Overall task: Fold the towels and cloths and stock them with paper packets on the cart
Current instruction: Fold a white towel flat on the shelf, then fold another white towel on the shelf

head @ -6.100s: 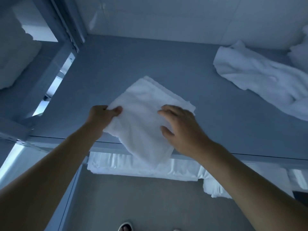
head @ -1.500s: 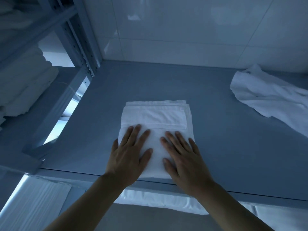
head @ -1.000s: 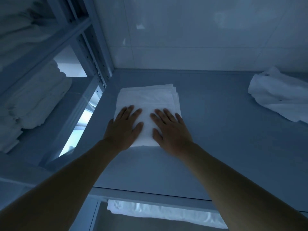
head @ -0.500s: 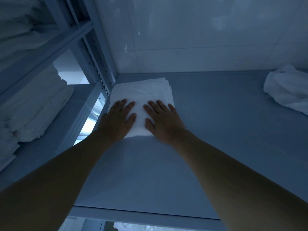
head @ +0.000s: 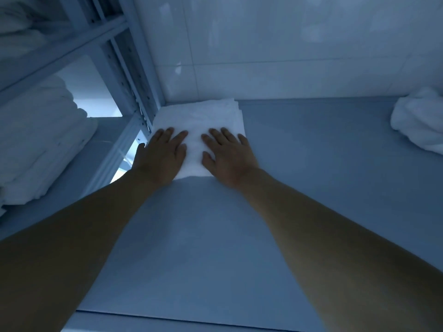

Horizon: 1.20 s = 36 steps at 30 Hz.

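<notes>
Dim bluish light. White tiled wall (head: pixel 287 44) behind grey shelf (head: pixel 335 164); metal rack upright (head: pixel 134 75) at left.

A blue-grey shelf (head: pixel 311 188) fills most of the view, flat and smooth, its front edge running along the bottom. Behind it rises a wall (head: pixel 287 49) of large pale glossy tiles with thin grout lines, meeting the shelf in a straight seam. At the left stands a metal upright (head: pixel 134 75) punched with rows of small holes, reaching down to the shelf's far left corner. A crossbar (head: pixel 62 53) runs leftward from it. Through the gap (head: pixel 96 92) under that bar a bright pale patch shows.
</notes>
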Available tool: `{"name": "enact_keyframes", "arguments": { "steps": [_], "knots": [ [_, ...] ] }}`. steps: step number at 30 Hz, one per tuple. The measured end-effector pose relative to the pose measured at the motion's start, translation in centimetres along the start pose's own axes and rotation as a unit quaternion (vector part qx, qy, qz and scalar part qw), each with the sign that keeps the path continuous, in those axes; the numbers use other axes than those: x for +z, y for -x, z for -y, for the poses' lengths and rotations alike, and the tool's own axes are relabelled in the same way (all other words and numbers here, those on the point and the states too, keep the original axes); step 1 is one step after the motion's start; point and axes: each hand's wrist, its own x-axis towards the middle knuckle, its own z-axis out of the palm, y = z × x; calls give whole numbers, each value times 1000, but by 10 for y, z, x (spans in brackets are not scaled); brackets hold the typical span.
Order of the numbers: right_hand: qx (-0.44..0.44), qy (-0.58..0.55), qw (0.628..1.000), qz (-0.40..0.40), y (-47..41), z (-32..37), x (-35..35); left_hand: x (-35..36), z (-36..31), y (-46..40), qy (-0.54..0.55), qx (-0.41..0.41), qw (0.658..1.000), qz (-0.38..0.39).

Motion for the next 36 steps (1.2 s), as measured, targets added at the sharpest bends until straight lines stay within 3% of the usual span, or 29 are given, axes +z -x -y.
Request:
{"name": "enact_keyframes", "arguments": {
  "steps": [5, 12, 19, 26, 36],
  "knots": [
    [47, -11, 999, -18, 15, 7, 1, -4, -23, 29, -46, -41, 996, -62],
    [46, -77, 996, -7, 60, 1, -7, -13, -38, 83, 49, 1, 996, -75],
    [24, -102, 994, 43, 115, -36, -28, -16, -90, 151, 84, 21, 996, -2],
    [74, -13, 993, 89, 177, -156, -80, -22, -203, 133, 130, 46, 990, 33],
    [192, 73, 978, 23, 268, -347, -168, -18, -393, 106, 137, 129, 981, 56]
  ]
}}
